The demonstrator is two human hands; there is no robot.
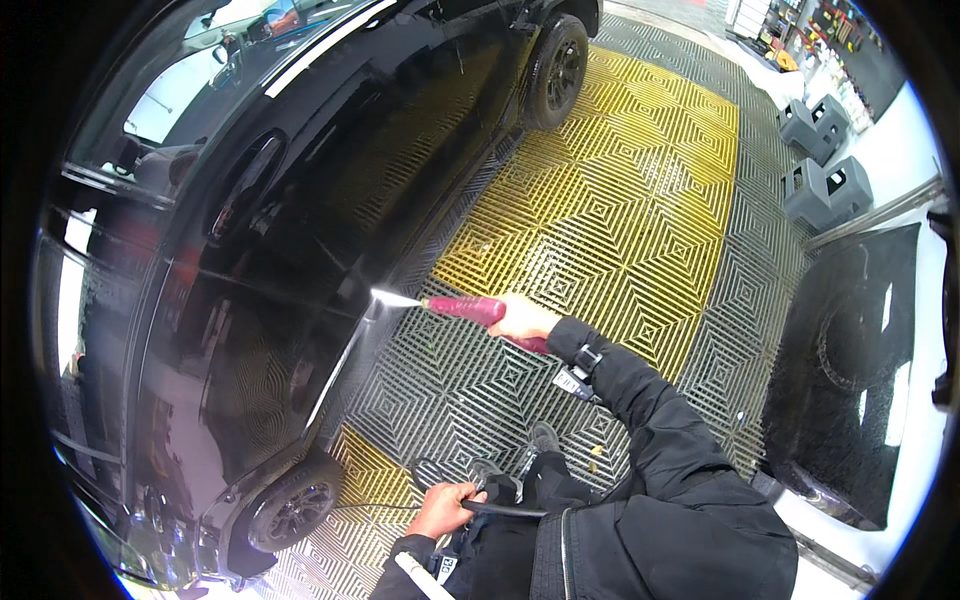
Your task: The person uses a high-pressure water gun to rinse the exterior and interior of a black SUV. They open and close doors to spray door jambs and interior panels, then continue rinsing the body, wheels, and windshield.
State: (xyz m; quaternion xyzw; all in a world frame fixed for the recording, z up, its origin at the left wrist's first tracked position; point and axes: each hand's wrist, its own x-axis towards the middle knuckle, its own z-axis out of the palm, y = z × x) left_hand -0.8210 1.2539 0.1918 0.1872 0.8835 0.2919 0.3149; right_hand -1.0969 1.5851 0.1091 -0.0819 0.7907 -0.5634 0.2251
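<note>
My right hand [525,319] is closed around the handle of a red spray gun [466,307], probably a pressure washer's. From its nozzle a white fan of spray [394,298] strikes the lower side of a black vehicle [247,300]. Lower down, my left hand [444,510] grips a black hose [510,510] in front of my body. Part of the hose loops down near my shoes. The vehicle's body looks wet and glossy, and reflects the floor.
Yellow and grey slotted floor tiles [592,225] lie beside the vehicle, whose wheels [559,71] stand on them. Grey plastic steps [825,191] stand at the right wall. A black panel [844,375] leans there too. Shelving with bottles and tools is at the top right.
</note>
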